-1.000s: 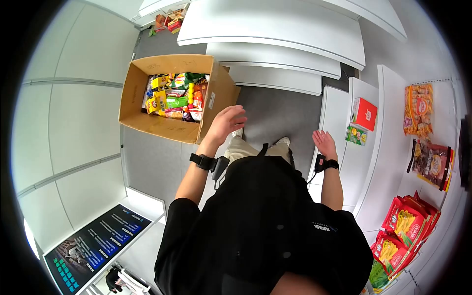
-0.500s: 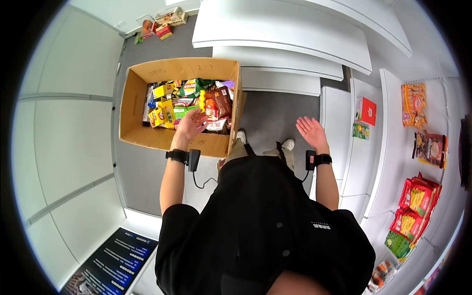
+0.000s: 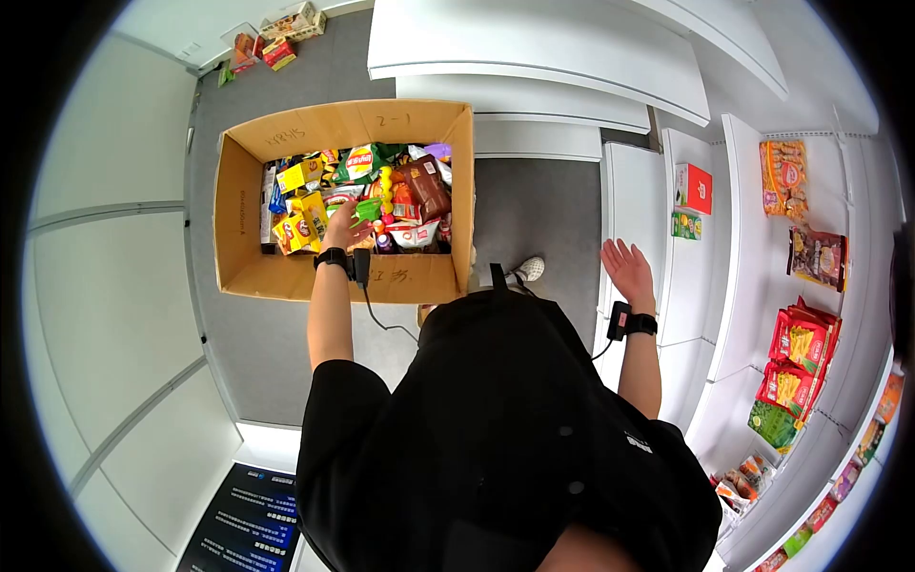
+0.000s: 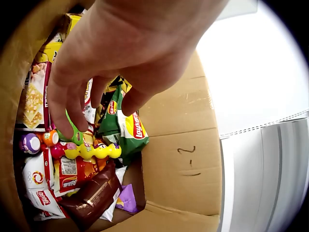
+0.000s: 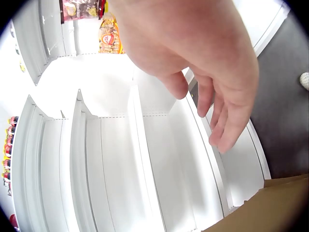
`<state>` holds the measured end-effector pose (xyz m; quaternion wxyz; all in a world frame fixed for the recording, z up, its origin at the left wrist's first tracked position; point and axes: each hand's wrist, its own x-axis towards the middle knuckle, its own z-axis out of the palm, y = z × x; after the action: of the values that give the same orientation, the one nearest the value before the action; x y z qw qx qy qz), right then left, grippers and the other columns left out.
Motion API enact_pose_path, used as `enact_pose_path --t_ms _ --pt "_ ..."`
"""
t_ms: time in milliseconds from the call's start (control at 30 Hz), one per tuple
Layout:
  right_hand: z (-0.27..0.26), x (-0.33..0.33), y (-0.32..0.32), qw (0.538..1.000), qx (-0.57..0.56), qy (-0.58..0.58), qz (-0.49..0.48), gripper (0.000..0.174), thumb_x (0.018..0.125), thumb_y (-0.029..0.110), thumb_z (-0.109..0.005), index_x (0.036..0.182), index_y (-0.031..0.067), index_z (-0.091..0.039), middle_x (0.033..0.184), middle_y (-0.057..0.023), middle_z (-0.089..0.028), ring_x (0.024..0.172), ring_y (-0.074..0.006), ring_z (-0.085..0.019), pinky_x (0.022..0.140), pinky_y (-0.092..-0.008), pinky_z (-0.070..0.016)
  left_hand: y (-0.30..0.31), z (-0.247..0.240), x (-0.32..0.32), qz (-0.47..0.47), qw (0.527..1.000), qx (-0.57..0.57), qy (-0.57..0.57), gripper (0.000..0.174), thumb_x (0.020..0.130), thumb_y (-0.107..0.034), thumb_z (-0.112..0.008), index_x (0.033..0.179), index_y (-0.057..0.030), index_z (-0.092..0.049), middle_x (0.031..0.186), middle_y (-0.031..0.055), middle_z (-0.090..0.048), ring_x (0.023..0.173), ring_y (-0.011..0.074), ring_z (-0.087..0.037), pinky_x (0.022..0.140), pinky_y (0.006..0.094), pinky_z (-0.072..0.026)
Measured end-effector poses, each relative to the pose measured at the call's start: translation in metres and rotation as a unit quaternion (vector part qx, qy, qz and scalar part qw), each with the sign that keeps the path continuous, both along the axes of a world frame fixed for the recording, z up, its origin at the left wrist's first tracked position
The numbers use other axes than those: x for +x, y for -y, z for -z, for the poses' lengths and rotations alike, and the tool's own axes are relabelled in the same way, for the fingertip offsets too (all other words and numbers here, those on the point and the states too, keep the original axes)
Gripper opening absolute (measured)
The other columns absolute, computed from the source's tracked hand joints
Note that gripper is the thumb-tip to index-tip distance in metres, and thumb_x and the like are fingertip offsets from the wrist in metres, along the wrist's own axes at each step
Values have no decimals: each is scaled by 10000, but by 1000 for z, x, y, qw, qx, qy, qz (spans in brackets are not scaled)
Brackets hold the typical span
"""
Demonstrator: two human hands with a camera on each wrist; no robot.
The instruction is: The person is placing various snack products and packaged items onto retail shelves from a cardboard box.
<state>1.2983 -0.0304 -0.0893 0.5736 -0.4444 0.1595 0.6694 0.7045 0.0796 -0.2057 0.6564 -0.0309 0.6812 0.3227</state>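
Note:
A large cardboard box (image 3: pixel 250 205) full of packaged snacks stands at the left in the head view. My left hand (image 3: pixel 341 229) reaches in over its near wall, fingers pointing down and loosely bent above the packets. In the left wrist view the fingertips overlap a green packet (image 4: pixel 72 129), with a yellow bumpy tube (image 4: pixel 99 151) and a green chip bag (image 4: pixel 123 128) close by. A brown pouch (image 4: pixel 94 198) lies farther off. My right hand (image 3: pixel 629 275) hovers beside the white shelves (image 3: pixel 629 195) at the right, fingers spread and holding nothing.
A red box (image 3: pixel 694 188) and a small green box (image 3: pixel 686 226) sit on a right shelf. Snack bags (image 3: pixel 783 179) hang on the right wall. White shelving (image 3: pixel 534 43) spans the back, and a few packages (image 3: pixel 278 53) lie on the floor at far left.
My left hand has moved left and down into the box, from beside its right wall to over the snacks. The right hand stays open near the shelves, and the head view has shifted.

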Motion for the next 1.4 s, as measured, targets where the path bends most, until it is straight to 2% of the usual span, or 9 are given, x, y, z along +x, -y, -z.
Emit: enact_pose_path --t_ms 300,367,467,567,633,800,933,1233,1400 --pt "-15 -10 5 999 -10 51 13 432 969 217 -437 1293 -59 -365 1334 -241 -403 1283 -358 -381 1080 -491 -346 -25 33 2 10 1000 2 -22 530 899 -311 -550 1331 -43 -400 1293 110 -443 1103 254 -509 896 454 -462" --pt "-23 -13 2 998 -12 61 14 433 967 220 -445 1291 -57 -369 1330 -240 -407 1276 -358 -389 1081 -490 -346 -42 38 -1 -61 996 -5 -66 413 887 -263 -566 1217 -29 -478 1155 144 -511 1011 271 -578 857 458 -465" --pt "-31 -14 5 996 -24 75 30 445 965 213 -453 1312 -47 -355 1349 -237 -399 1279 -347 -391 1086 -479 -343 -63 71 -25 -73 995 0 -74 280 870 -197 -560 1102 -44 -539 1032 151 -554 921 307 -613 760 456 -491" --pt "-33 -7 17 995 -36 87 43 460 964 210 -457 1334 -37 -341 1361 -231 -394 1281 -340 -394 1086 -470 -347 -75 76 -29 -41 998 9 -52 369 886 -297 -564 1206 -136 -477 1158 83 -485 999 272 -551 758 446 -470" --pt "-35 -4 25 993 -43 99 53 463 964 212 -456 1339 -35 -339 1361 -228 -395 1279 -338 -397 1084 -468 -350 -81 79 -27 -63 996 19 -56 346 905 -304 -544 1204 -141 -481 1183 61 -498 1052 276 -554 793 460 -455" --pt "-44 1 36 987 -54 119 91 455 958 207 -471 1327 -34 -356 1333 -222 -419 1258 -331 -416 1075 -467 -361 -104 92 -27 -98 993 36 -62 272 915 -344 -524 1077 -127 -555 1023 29 -592 924 237 -623 722 438 -453" --pt "-41 5 42 989 -59 103 91 419 937 228 -516 1251 -33 -419 1295 -214 -443 1225 -330 -440 1061 -468 -371 -101 148 -49 -182 979 53 -73 247 895 -316 -550 1029 -109 -564 971 35 -606 892 227 -631 671 422 -457" --pt "-15 22 13 996 -37 78 22 433 928 270 -523 1236 -26 -448 1274 -206 -475 1173 -343 -480 1011 -507 -399 -85 54 -2 -157 971 173 -43 287 927 -245 -523 1177 -104 -529 1154 46 -537 1091 188 -477 843 433 -449" --pt "-7 11 -23 997 -30 48 -42 458 900 286 -574 1232 -8 -457 1279 -197 -477 1169 -336 -486 1003 -510 -406 -64 -20 24 -152 951 268 -32 255 947 -268 -477 1109 -78 -529 1052 49 -545 983 203 -500 899 471 -427"
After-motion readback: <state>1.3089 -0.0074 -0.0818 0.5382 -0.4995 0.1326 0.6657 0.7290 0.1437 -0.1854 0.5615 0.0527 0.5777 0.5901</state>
